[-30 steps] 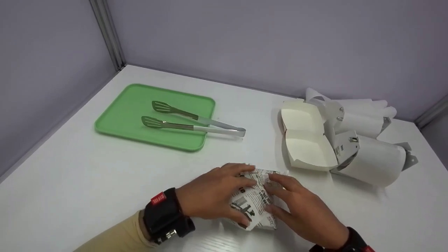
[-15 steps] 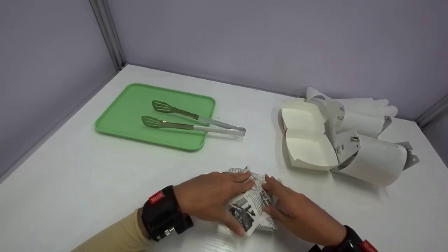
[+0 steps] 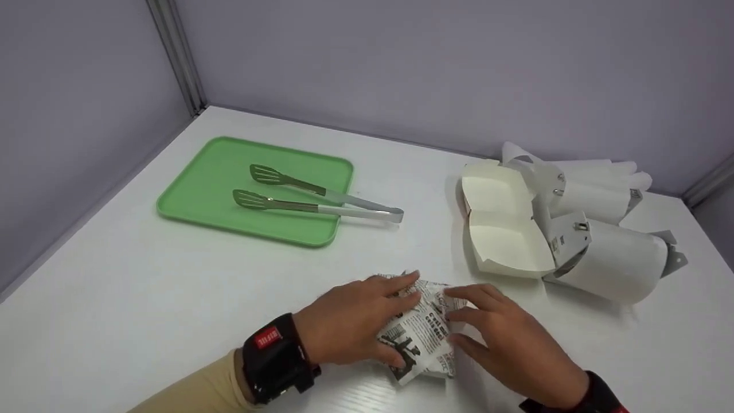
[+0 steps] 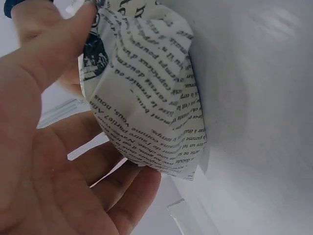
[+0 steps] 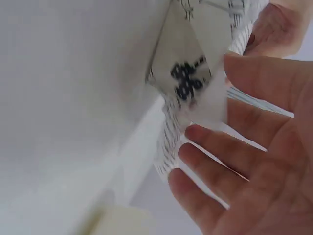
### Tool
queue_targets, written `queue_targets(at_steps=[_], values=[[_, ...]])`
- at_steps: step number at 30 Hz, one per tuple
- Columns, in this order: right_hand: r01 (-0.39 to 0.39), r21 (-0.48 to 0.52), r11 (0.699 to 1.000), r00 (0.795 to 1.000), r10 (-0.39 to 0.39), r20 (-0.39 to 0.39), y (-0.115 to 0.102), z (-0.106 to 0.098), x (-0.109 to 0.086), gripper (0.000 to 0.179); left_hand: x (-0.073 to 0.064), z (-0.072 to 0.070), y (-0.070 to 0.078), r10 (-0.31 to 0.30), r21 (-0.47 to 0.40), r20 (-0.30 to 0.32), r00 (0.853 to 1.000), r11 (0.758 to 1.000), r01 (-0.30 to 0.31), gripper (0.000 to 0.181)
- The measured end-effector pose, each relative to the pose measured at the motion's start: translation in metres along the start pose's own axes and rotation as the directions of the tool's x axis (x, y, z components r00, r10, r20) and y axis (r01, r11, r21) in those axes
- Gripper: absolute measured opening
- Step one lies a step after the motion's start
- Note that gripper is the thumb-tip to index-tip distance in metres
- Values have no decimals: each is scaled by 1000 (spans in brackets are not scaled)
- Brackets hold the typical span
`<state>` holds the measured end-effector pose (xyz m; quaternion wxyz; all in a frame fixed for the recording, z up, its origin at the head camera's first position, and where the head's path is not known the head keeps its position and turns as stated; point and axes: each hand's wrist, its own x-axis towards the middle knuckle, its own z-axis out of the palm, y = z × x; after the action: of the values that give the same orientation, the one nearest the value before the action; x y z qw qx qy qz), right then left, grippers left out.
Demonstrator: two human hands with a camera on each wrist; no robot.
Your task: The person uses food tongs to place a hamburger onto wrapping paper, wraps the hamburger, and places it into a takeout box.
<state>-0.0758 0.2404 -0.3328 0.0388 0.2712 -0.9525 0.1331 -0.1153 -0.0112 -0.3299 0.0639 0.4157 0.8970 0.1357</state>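
Observation:
A package wrapped in white paper with newsprint-style printing (image 3: pixel 427 324) lies on the table near the front; its contents are hidden. My left hand (image 3: pixel 350 321) rests on its left side, fingers spread over the top and thumb on the near corner. In the left wrist view, the thumb touches the crumpled paper (image 4: pixel 146 93) and the fingertips reach its edge. At the package's right side, my right hand (image 3: pixel 516 344) touches the paper with loosely bent fingers. The right wrist view shows a folded flap (image 5: pixel 188 73) beside the thumb, partly covering the index finger.
Metal tongs (image 3: pixel 367 212) lie spread across a green tray (image 3: pixel 195 195) at the back left, handle past its edge. An unfolded white carton (image 3: pixel 510 246) stands at the right. Behind and beside it are white paper rolls in metal holders (image 3: pixel 619 261).
The right hand has drawn slightly to the right, uncovering more of the package's top. The left hand has shifted a little while staying on the package. Tray, tongs and carton have not moved.

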Motion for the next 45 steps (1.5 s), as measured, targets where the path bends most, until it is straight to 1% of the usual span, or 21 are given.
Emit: queue_targets(at_steps=[2, 4, 5, 8, 11, 13, 14, 17, 19, 21, 22, 24, 26, 28, 30, 32, 35, 36, 41, 45], values=[[21, -49, 999, 999, -23, -39, -2, -1, -4, 22, 0, 1, 3, 28, 60, -25, 999, 998, -26, 83], [31, -48, 998, 999, -32, -36, -5, 0, -7, 22, -1, 2, 4, 53, 115, -42, 998, 992, -48, 81], [31, -35, 999, 999, -32, -25, -6, 1, -8, 23, -1, 2, 5, 62, 128, -47, 997, 990, -56, 80], [6, 50, 999, 1000, -7, 23, -5, 5, -10, 26, 0, 1, 4, 66, 115, -40, 997, 992, -61, 75], [-45, 151, 988, 997, 34, 75, -1, 7, -8, 27, 2, 1, 3, 54, 71, -24, 998, 996, -52, 72], [-64, 193, 979, 995, 47, 91, 3, 7, -8, 25, 4, 2, 2, 52, 63, -18, 999, 997, -50, 72], [-63, 197, 978, 995, 46, 89, 5, 7, -7, 25, 5, 3, 2, 49, 60, -15, 999, 997, -48, 72], [-59, 179, 982, 998, 52, 44, 10, 6, -6, 22, 7, 4, 1, 41, 53, -11, 999, 998, -40, 73], [-87, 166, 982, 996, 85, 23, 14, 4, -6, 20, 9, 6, 0, 33, 52, -5, 999, 998, -33, 73], [-110, 154, 982, 993, 115, -25, 19, 2, -7, 18, 11, 7, 1, 28, 64, 2, 1000, 998, -28, 73], [-109, 150, 983, 991, 119, -63, 23, 2, -7, 18, 12, 7, 2, 27, 74, 6, 1000, 997, -28, 73], [-95, 146, 985, 980, 119, -161, 31, 2, -9, 20, 13, 7, 2, 24, 89, 14, 1000, 996, -25, 73], [-84, 122, 989, 960, 113, -256, 40, 0, -10, 23, 15, 8, 3, 26, 105, 19, 999, 994, -27, 72], [-102, 103, 989, 942, 129, -310, 48, -5, -11, 25, 16, 8, 4, 27, 114, 21, 999, 993, -29, 72], [-134, 97, 986, 929, 159, -334, 57, -11, -13, 25, 17, 9, 5, 39, 116, 13, 999, 992, -40, 71], [-152, 85, 985, 921, 172, -349, 66, -18, -14, 23, 19, 10, 5, 48, 118, 8, 999, 992, -49, 71], [-145, 74, 987, 903, 162, -397, 79, -26, -17, 22, 21, 10, 6, 61, 124, -1, 998, 990, -60, 70], [-147, 68, 987, 900, 162, -404, 83, -29, -17, 22, 22, 10, 6, 61, 125, -1, 998, 990, -60, 71], [-172, 53, 984, 898, 178, -403, 100, -44, -21, 19, 26, 10, 6, 57, 125, 2, 998, 991, -57, 70], [-209, 2, 978, 897, 192, -398, 112, -56, -22, 16, 29, 11, 7, 62, 124, 2, 998, 990, -62, 70]])
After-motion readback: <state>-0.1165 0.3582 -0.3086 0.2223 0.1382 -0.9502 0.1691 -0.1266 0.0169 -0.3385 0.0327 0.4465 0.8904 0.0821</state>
